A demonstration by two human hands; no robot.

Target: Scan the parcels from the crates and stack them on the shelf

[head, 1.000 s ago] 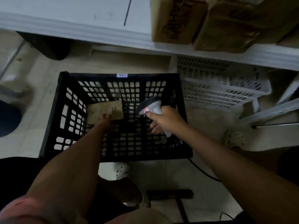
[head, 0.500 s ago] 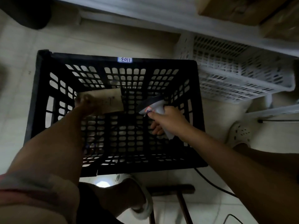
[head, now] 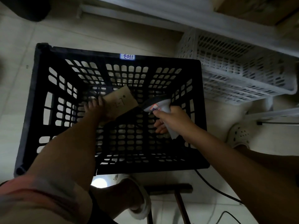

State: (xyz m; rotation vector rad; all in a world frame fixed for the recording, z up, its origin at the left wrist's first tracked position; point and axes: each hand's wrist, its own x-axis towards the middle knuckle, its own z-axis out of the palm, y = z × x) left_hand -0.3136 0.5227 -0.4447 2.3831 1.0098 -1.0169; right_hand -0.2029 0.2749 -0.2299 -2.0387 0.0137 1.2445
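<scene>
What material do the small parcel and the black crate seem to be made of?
Parcel: probably cardboard, matte brown, flat faces with handwriting on one.
Black crate: looks like moulded plastic, slightly glossy, rigid walls and floor pierced by regular rounded slots.

The crate (head: 113,110) is black, its walls and floor pierced in a grid of rounded slots; a small white label (head: 127,56) with dark blue writing sits on its far rim; the parcel (head: 122,102) is plain brown cardboard with dark handwritten marks and one black dot; the scanner (head: 159,105) is pale grey with a darker grey head and a white sticker edged in red; the second crate (head: 239,70) is white with the same slotted lattice; the shoe (head: 238,135) is white and dotted with holes; the sleeve (head: 40,191) is pink with a pale stripe; the floor (head: 19,46) is cream tile; the cable (head: 215,188) is black.
</scene>
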